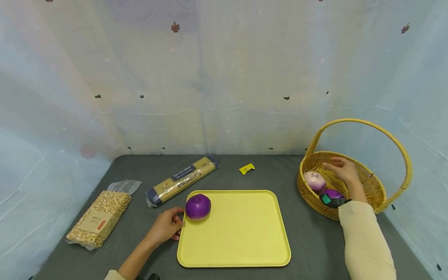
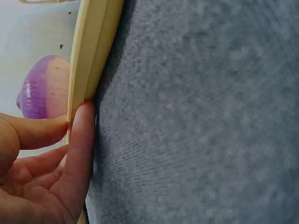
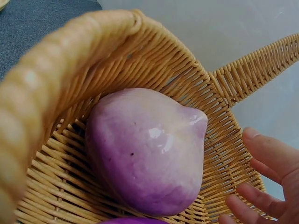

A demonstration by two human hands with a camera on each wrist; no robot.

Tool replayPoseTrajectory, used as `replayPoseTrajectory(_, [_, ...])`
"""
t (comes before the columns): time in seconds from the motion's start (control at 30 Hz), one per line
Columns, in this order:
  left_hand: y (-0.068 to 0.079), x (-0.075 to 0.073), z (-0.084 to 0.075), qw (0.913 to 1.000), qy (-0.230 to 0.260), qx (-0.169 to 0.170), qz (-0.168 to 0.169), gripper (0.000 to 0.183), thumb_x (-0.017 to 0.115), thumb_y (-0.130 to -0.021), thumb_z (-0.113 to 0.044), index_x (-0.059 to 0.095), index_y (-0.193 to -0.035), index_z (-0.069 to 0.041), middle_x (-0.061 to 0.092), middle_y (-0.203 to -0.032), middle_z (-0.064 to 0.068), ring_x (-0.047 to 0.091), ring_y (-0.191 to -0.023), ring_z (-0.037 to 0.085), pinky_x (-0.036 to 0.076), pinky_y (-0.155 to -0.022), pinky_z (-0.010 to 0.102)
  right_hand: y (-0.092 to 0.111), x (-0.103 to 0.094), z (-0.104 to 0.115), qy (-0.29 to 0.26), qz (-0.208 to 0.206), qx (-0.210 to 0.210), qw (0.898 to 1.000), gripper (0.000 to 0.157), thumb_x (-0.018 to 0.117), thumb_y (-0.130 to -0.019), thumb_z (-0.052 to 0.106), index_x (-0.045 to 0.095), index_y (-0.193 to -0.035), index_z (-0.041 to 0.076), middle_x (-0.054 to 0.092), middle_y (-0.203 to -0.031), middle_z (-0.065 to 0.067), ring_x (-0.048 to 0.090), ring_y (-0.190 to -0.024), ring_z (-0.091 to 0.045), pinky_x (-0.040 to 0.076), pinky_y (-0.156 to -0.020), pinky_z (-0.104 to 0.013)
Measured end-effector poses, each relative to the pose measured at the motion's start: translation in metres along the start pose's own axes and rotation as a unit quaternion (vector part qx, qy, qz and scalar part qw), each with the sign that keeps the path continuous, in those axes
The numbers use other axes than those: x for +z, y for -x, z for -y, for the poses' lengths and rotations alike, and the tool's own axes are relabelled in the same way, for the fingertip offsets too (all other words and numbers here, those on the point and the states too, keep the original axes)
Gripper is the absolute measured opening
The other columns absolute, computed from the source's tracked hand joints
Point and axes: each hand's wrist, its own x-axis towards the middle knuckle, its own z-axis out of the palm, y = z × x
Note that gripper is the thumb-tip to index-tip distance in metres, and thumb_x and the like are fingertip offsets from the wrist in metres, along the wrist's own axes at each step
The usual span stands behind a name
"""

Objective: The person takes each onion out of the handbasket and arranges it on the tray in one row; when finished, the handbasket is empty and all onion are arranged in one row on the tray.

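My left hand pinches the left rim of a yellow tray; in the left wrist view the thumb is on the rim's inner side and a finger lies along its outside. A purple onion sits in the tray's far left corner, close to those fingers. Over the wicker basket at the right, my right hand has its fingers apart and holds nothing. Below it in the basket lie a pale purple-and-white onion and a darker purple onion, partly hidden by the wrist camera.
Behind the tray's left side lies a spaghetti pack, with a small yellow wrapped packet to its right. A clear bag of beige grains is at the far left. The basket's tall handle arches above the right hand.
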Motion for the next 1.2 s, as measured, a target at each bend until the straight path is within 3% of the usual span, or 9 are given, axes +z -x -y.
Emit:
replayPoseTrajectory(0.57, [-0.003,-0.001,0.001,0.9999,0.007,-0.001,0.007,0.038,0.06,-0.085,0.003,0.052,-0.121,0.007,0.052,-0.071,0.008,0.057,-0.053,0.017,0.056,-0.046,0.033,-0.005,0.001,-0.003,-0.003,0.018,-0.005,1.0,0.074,0.052,-0.091,0.048,0.034,-0.138,-0.007,0.028,-0.139,-0.037,0.03,-0.125,-0.052,0.04,-0.095,-0.059])
replayPoseTrajectory(0.77, [-0.002,-0.001,0.001,0.9999,0.009,0.001,0.008,0.038,0.06,-0.085,0.003,0.052,-0.122,0.008,0.053,-0.071,0.008,0.057,-0.053,0.017,0.056,-0.046,0.033,-0.006,0.0,-0.001,-0.024,0.102,-0.028,0.994,0.074,0.049,-0.093,0.046,0.03,-0.14,-0.008,0.027,-0.14,-0.036,0.031,-0.126,-0.05,0.037,-0.099,-0.06])
replayPoseTrajectory(0.9, [-0.002,-0.001,-0.001,0.9999,0.012,-0.008,0.008,0.039,0.061,-0.085,0.003,0.052,-0.122,0.007,0.053,-0.072,0.009,0.057,-0.053,0.016,0.056,-0.046,0.033,-0.008,0.001,-0.001,-0.035,0.16,-0.046,0.985,0.068,0.05,-0.095,0.041,0.031,-0.139,-0.007,0.035,-0.137,-0.032,0.044,-0.118,-0.041,0.044,-0.096,-0.054])
replayPoseTrajectory(1.07, [-0.001,-0.002,-0.002,0.9999,0.011,-0.005,0.009,0.039,0.061,-0.085,0.002,0.052,-0.122,0.008,0.053,-0.072,0.009,0.057,-0.052,0.016,0.056,-0.046,0.033,-0.011,0.002,-0.005,-0.028,0.202,-0.05,0.978,0.062,0.052,-0.095,0.037,0.035,-0.138,-0.005,0.041,-0.133,-0.026,0.052,-0.107,-0.024,0.051,-0.09,-0.045])
replayPoseTrajectory(1.2, [-0.001,-0.001,-0.001,0.9999,0.01,-0.005,0.008,0.038,0.061,-0.085,0.002,0.052,-0.122,0.008,0.053,-0.072,0.009,0.057,-0.052,0.016,0.056,-0.046,0.033,-0.012,0.004,-0.007,-0.015,0.232,-0.042,0.972,0.063,0.055,-0.093,0.037,0.035,-0.14,-0.002,0.04,-0.133,-0.025,0.049,-0.108,-0.028,0.052,-0.089,-0.044])
